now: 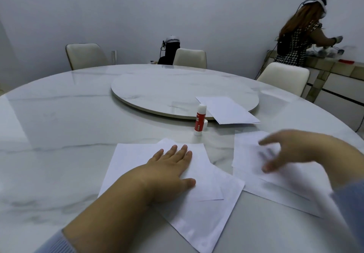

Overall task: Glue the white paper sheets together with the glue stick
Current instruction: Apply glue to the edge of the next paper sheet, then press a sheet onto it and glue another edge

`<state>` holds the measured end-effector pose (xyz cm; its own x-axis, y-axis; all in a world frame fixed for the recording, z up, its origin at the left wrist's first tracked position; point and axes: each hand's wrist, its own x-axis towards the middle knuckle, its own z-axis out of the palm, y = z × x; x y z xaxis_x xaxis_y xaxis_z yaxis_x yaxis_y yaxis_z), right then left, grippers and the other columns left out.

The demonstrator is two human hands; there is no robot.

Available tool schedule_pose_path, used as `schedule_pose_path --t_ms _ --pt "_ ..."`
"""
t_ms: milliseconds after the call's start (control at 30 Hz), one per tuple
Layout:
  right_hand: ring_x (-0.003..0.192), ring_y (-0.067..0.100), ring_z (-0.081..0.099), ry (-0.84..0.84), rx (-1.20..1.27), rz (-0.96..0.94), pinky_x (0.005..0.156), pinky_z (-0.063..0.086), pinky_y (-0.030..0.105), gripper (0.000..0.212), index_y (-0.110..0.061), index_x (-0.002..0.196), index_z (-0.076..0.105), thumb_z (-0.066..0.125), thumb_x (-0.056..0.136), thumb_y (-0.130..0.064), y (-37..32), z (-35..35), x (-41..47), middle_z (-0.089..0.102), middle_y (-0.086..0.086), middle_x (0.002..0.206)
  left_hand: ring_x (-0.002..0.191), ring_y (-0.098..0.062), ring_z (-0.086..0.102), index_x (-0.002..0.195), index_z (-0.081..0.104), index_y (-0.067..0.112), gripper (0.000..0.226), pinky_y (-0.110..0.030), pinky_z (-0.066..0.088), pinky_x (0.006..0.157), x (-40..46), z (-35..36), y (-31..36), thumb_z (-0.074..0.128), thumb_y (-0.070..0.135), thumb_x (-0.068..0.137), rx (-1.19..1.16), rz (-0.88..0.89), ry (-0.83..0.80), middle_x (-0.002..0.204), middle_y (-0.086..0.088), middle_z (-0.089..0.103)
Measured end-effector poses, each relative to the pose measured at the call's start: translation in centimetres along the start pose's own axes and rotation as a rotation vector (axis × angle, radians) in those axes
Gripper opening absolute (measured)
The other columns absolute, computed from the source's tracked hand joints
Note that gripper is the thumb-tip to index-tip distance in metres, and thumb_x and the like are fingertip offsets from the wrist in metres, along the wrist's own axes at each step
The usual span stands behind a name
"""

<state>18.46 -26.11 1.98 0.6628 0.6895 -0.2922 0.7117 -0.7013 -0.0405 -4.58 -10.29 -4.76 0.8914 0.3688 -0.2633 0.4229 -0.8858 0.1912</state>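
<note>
A: Step in hand? The left hand [169, 174] is laid flat, fingers spread, on the near stack of white sheets [206, 209], which is pinned to the marble surface [59, 134]. Nothing is gripped by it.

B: Noted. The right hand [291, 150] is blurred above the right-hand sheets [275, 185]; fingers loosely open, nothing seen held, contact with the paper cannot be told.

A: Glue stick [199, 119]?

B: Left standing upright beyond the near stack, capped as far as can be judged, untouched. A small white object beside it is partly hidden. A third lot of paper [228, 111] is draped over the turntable [177, 93] edge.

A: Judged: sheets being pressed or sorted, between glue passes.

B: Next, a sheet must be drawn across and squared on the pinned stack, or the stick fetched and opened; edges to be aligned before pressing
</note>
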Motion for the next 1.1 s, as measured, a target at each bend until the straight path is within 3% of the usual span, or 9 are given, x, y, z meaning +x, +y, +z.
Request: schedule_pose_path --t_ms 167,267,367,500,667,767,833,967,1100 --pt "0.123 0.013 0.048 0.1 0.174 0.015 0.099 0.035 0.023 0.075 -0.033 0.135 0.049 0.079 0.068 -0.046 4.1 4.0 -2.4 0.049 -0.009 0.139 0.143 -0.006 -0.021 0.148 -0.012 0.028 0.068 -0.031 -0.011 0.118 0.7 0.0 0.6 0.027 0.046 0.096 0.016 0.036 0.03 0.156 0.011 -0.021" --pt "0.09 0.015 0.059 0.342 0.324 0.042 0.075 0.043 0.03 0.025 -0.032 0.099 0.067 0.074 0.076 -0.041 5.1 5.4 -2.5 0.067 -0.005 0.105 0.143 -0.004 -0.019 0.149 -0.008 0.028 0.067 -0.031 -0.009 0.118 1.3 0.2 1.0 0.028 0.046 0.096 0.011 0.068 0.075 0.157 0.012 -0.018" --pt "0.069 0.018 0.059 0.518 0.492 0.03 0.059 0.044 0.032 0.011 -0.03 0.08 0.066 0.069 0.08 -0.04 4.7 5.9 -3.2 0.067 0.0 0.08 0.143 -0.002 -0.018 0.15 -0.002 0.029 0.063 -0.031 -0.008 0.119 1.5 0.3 1.3 0.026 0.048 0.096 -0.031 0.119 0.137 0.158 0.013 -0.014" --pt "0.072 0.017 0.055 0.592 0.599 -0.01 0.058 0.04 0.029 0.007 -0.031 0.08 0.065 0.066 0.084 -0.036 4.2 3.9 -4.3 0.065 -0.001 0.079 0.142 0.004 -0.007 0.148 0.012 0.034 0.054 -0.024 -0.006 0.117 0.8 -0.6 0.8 0.02 0.047 0.096 -0.333 0.111 0.378 0.158 0.016 0.001" --pt "0.068 0.036 0.055 0.668 0.613 -0.038 0.056 0.045 0.037 0.015 -0.028 0.074 0.067 0.068 0.081 -0.04 4.2 1.2 -5.6 0.063 0.009 0.072 0.126 -0.001 0.04 0.135 0.048 0.027 0.043 -0.021 0.026 0.105 -0.7 -2.0 -0.9 0.035 0.04 0.096 -0.765 0.016 0.735 0.142 0.009 0.046" --pt "0.063 0.026 0.064 0.78 0.958 -0.18 0.044 0.051 0.026 0.01 -0.042 0.076 0.07 0.07 0.069 -0.049 2.2 -0.9 -7.6 0.072 -0.006 0.068 0.117 -0.003 0.052 0.115 0.064 0.03 0.026 -0.033 0.037 0.106 -1.3 -2.9 -1.6 0.054 0.034 0.09 -1.247 0.105 0.771 0.124 0.009 0.062" --pt "0.065 0.012 0.071 0.654 1.373 -0.363 0.053 0.056 0.018 0.024 -0.027 0.084 0.071 0.067 0.064 -0.041 -0.2 -1.9 -8.5 0.075 -0.013 0.072 0.129 -0.013 0.044 0.111 0.065 0.037 0.037 -0.042 0.038 0.106 -1.9 -3.4 -2.2 0.065 0.047 0.076 -1.49 0.252 0.601 0.13 0.004 0.058" --pt "0.076 0.015 0.074 0.238 1.811 -0.478 0.06 0.061 0.035 0.028 -0.01 0.087 0.07 0.063 0.067 -0.028 -6.2 -1.9 -9.3 0.077 0.001 0.086 0.138 -0.025 0.025 0.127 0.054 0.043 0.079 -0.052 0.043 0.101 -2.7 -3.8 -2.7 0.076 0.062 0.054 -1.693 0.481 0.244 0.149 -0.007 0.035" --pt "0.092 0.022 0.073 -0.073 1.937 -0.483 0.074 0.06 0.044 0.034 -0.01 0.1 0.073 0.063 0.073 -0.028 -9.6 0.4 -7.4 0.076 0.007 0.103 0.129 -0.03 0.047 0.128 0.055 0.038 0.077 -0.048 0.051 0.09 -3.0 -3.6 -3.7 0.08 0.054 0.057 -1.678 0.419 0.164 0.141 -0.009 0.049"
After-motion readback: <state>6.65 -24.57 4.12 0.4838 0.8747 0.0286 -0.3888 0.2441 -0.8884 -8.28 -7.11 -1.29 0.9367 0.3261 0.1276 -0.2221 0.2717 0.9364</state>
